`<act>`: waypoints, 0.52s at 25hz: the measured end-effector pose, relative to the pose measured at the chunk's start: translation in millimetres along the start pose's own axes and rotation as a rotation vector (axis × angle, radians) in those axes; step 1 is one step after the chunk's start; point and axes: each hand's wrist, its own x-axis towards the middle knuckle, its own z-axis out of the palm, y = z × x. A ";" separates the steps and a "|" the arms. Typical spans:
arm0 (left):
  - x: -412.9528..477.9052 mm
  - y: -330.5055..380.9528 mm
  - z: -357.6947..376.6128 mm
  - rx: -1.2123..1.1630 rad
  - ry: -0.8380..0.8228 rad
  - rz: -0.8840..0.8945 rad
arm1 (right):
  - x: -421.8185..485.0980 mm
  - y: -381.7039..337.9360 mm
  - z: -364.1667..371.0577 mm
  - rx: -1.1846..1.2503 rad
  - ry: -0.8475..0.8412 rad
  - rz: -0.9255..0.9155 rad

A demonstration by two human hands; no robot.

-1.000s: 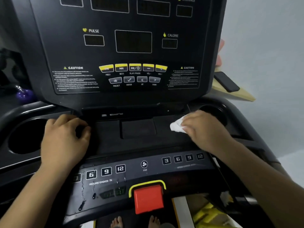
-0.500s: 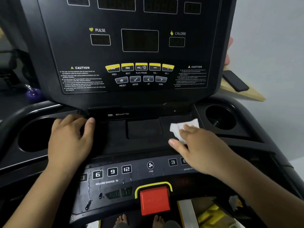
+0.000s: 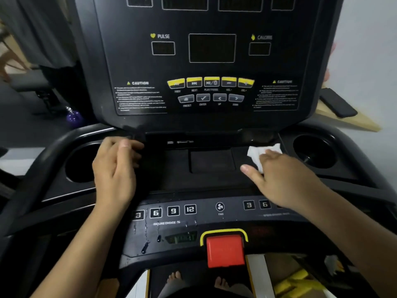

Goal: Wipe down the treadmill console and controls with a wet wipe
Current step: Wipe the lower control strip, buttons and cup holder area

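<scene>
One wet wipe (image 3: pixel 261 152) under right hand (image 3: pixel 285 179), on console tray (image 3: pixel 211 162).

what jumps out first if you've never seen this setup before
The big red button in its yellow surround, bottom centre of the treadmill console, is the brightest thing. Next comes the white wet wipe pressed under the right hand on the dark tray, just left of the right cup holder. The row of yellow buttons on the upright panel also stands out.

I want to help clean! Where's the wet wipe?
Head view, right side: the wet wipe lies under the right hand on the tray, beside the right cup holder.
</scene>
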 end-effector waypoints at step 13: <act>-10.0 10.0 -18.3 -0.044 -0.017 -0.087 | 22.8 22.1 -7.2 -0.144 0.017 0.194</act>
